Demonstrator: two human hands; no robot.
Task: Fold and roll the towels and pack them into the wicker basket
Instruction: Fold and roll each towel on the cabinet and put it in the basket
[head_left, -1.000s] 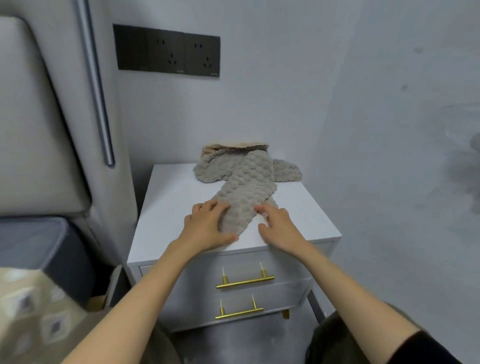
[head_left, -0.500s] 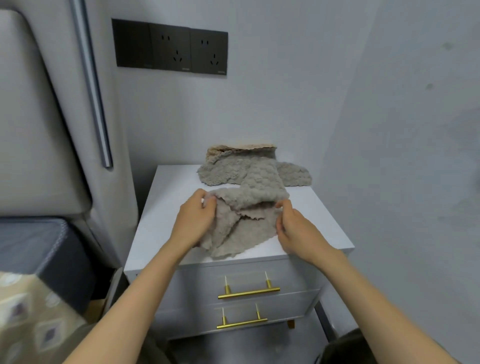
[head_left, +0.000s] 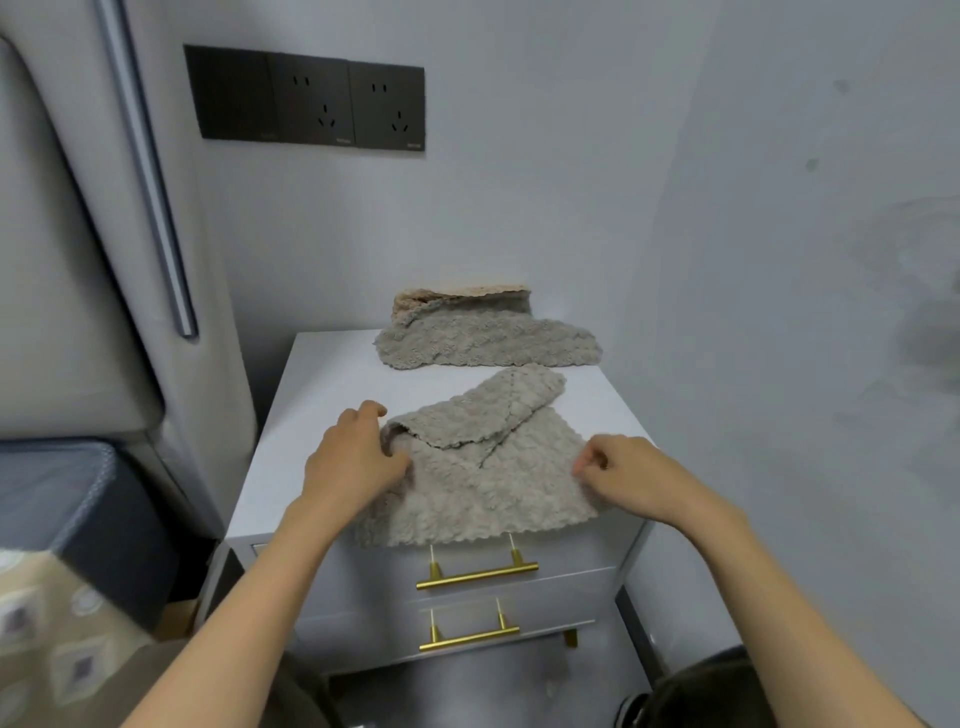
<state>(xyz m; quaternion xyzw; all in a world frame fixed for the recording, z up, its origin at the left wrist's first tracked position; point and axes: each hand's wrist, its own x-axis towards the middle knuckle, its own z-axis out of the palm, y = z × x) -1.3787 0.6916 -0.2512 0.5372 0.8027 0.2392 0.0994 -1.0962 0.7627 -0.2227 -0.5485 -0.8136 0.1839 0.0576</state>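
My left hand (head_left: 358, 457) and right hand (head_left: 623, 478) are pinching the towel (head_left: 483, 483) by its edges. It's overhanging the surface (head_left: 322, 395) front, so I'm fearing it slides off.

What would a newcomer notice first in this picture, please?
First, the left hand and right hand gripping opposite edges of a partly folded beige towel at the front edge of the white nightstand. Behind it, more towels lie heaped at the back, below a black socket panel.
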